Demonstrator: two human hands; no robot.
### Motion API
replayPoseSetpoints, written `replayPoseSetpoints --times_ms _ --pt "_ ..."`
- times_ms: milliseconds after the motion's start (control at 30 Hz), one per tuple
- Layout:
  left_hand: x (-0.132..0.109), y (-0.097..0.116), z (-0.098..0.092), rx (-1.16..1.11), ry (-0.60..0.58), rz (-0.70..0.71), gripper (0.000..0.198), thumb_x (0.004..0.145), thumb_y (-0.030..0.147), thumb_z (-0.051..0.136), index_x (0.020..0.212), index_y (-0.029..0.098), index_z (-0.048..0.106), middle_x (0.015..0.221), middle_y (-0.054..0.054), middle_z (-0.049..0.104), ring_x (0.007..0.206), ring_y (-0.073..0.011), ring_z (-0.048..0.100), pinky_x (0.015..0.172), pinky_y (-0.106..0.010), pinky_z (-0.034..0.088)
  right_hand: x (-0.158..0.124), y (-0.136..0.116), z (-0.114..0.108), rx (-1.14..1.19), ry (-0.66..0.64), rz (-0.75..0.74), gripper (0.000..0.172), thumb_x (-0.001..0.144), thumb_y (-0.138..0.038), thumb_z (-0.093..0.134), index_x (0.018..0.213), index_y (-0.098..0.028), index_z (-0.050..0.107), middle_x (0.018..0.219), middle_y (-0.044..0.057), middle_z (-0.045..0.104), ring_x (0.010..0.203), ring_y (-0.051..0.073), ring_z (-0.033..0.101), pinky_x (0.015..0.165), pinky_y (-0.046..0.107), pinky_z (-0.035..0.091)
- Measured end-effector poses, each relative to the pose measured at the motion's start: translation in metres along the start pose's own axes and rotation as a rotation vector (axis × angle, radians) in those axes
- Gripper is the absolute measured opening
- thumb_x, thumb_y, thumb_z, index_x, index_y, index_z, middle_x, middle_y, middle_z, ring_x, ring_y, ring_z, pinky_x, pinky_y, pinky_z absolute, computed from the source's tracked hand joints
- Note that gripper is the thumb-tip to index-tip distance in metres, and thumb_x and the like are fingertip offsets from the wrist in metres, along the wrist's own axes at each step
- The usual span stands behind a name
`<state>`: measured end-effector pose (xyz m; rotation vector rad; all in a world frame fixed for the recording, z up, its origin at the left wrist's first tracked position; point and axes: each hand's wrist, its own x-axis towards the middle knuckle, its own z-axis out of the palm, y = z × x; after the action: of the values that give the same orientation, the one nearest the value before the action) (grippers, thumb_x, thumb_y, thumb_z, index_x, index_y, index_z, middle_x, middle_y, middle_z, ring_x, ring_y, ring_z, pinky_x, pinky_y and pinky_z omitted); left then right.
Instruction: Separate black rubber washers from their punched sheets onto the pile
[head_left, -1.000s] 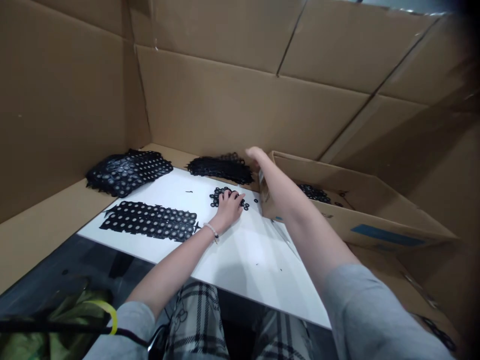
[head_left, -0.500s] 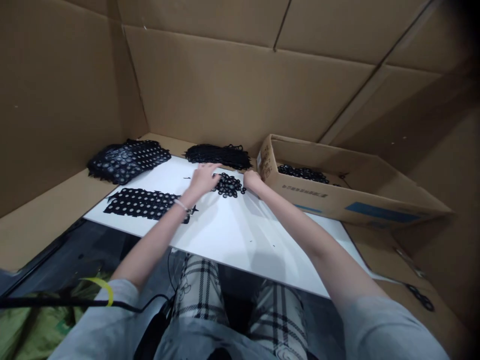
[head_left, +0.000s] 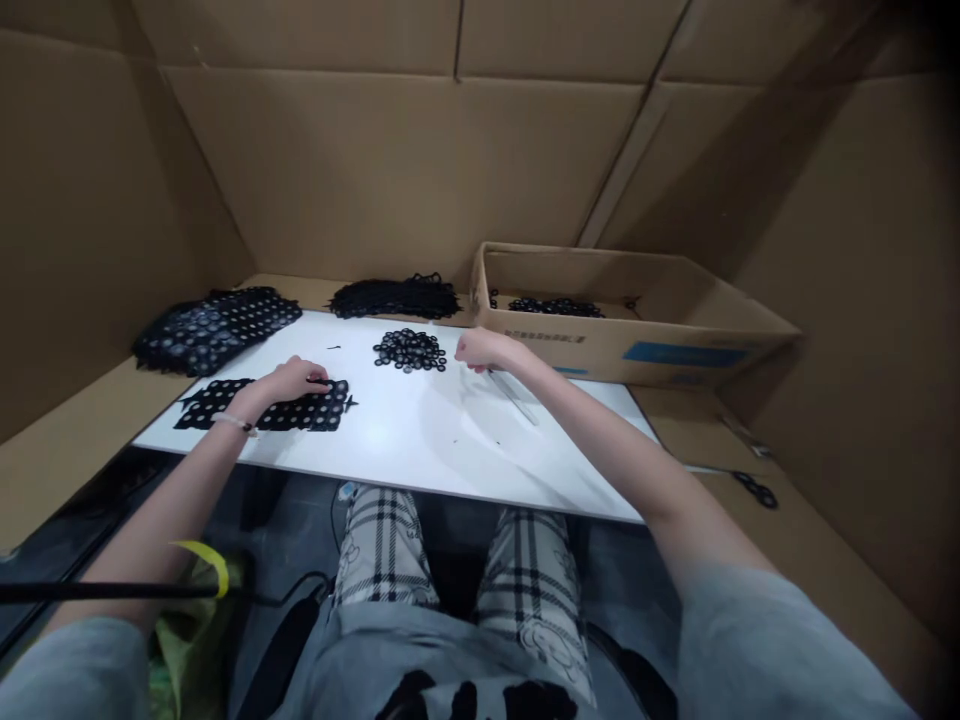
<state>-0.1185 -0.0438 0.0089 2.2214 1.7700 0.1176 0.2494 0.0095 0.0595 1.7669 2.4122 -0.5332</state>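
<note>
My left hand has its fingers pinched at the upper right part of a black sheet dotted with pale round discs, which lies flat on the white board. A corner of the sheet looks slightly lifted at the fingertips. My right hand is closed over the board, right of a loose pile of small black rings. From under it, thin silvery tweezers slant toward me, their gripped part hidden by the fingers.
Behind the board lie a heap of black dotted sheets and a bundle of black strips. An open cardboard box with black rings inside stands at right. Black-handled scissors lie on the right cardboard. Cardboard walls enclose the place.
My left hand has moved from beside the ring pile, left and toward me, onto the dotted sheet. My right hand stays near the pile. The view has shifted right.
</note>
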Motion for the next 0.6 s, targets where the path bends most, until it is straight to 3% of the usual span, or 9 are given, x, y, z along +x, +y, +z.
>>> replayPoseSetpoints --times_ms 67,167,233,300,367,433,500,600 --pt "0.002 0.017 -0.001 -0.05 -0.051 0.116 0.043 0.071 0.061 0.057 0.085 0.022 0.069 0.092 -0.005 0.072 0.091 -0.026 0.059 0.081 -0.031 0.043 -0.027 0.016 0.011 -0.052 0.029 0.043 0.024 0.082 -0.024 0.059 0.095 -0.007 0.071 0.094 0.021 0.071 0.082 0.03 0.07 0.075 0.035 0.053" --pt "0.009 0.057 0.008 -0.159 -0.121 0.293 0.042 0.08 0.059 0.051 0.089 0.021 0.066 0.09 -0.002 0.071 0.084 -0.0212 0.06 0.078 -0.028 0.043 -0.061 0.041 0.036 -0.11 0.115 0.105 0.037 0.082 -0.03 0.06 0.111 -0.007 0.065 0.109 0.026 0.066 0.104 0.038 0.063 0.085 0.043 0.05" --pt "0.019 0.092 0.021 -0.216 -0.085 0.356 0.041 0.081 0.057 0.053 0.091 0.019 0.066 0.092 -0.003 0.071 0.086 -0.0212 0.061 0.079 -0.028 0.044 -0.075 0.055 0.053 -0.118 0.168 0.113 0.051 0.084 -0.033 0.057 0.128 -0.008 0.052 0.113 0.026 0.065 0.107 0.039 0.061 0.086 0.046 0.048" --pt "0.034 0.127 0.037 -0.274 -0.048 0.412 0.041 0.08 0.055 0.055 0.094 0.019 0.067 0.099 -0.005 0.071 0.091 -0.0221 0.062 0.083 -0.029 0.045 -0.084 0.065 0.066 -0.106 0.217 0.072 0.054 0.088 -0.027 0.051 0.138 -0.011 0.041 0.113 0.023 0.066 0.106 0.037 0.062 0.086 0.045 0.047" --pt "0.051 0.158 0.054 -0.293 -0.023 0.437 0.039 0.079 0.052 0.057 0.095 0.018 0.069 0.101 -0.006 0.071 0.092 -0.0225 0.063 0.084 -0.03 0.046 -0.087 0.074 0.072 -0.077 0.248 0.02 0.05 0.087 -0.019 0.047 0.137 -0.015 0.044 0.109 0.019 0.068 0.103 0.033 0.064 0.085 0.041 0.047" --pt "0.067 0.18 0.067 -0.291 -0.009 0.448 0.037 0.078 0.049 0.059 0.097 0.018 0.07 0.099 -0.006 0.072 0.09 -0.0233 0.064 0.084 -0.032 0.047 -0.089 0.083 0.07 -0.047 0.265 -0.014 0.04 0.086 -0.015 0.046 0.124 -0.018 0.057 0.102 0.014 0.071 0.097 0.028 0.066 0.082 0.036 0.047" --pt "0.081 0.193 0.076 -0.287 0.002 0.448 0.035 0.077 0.046 0.059 0.096 0.018 0.071 0.096 -0.007 0.072 0.088 -0.0239 0.064 0.083 -0.033 0.048 -0.09 0.093 0.064 0.143 0.262 -0.043 0.033 0.087 -0.016 0.043 0.111 -0.017 0.066 0.094 0.011 0.073 0.085 0.023 0.068 0.075 0.031 0.049" --pt "0.094 0.199 0.084 -0.297 0.038 0.437 0.033 0.078 0.042 0.058 0.096 0.017 0.07 0.099 -0.009 0.072 0.093 -0.0248 0.063 0.087 -0.035 0.047 -0.093 0.105 0.057 0.74 0.155 -0.193 0.03 0.087 -0.027 0.049 0.109 -0.016 0.066 0.089 0.008 0.073 0.07 0.016 0.067 0.064 0.027 0.05"
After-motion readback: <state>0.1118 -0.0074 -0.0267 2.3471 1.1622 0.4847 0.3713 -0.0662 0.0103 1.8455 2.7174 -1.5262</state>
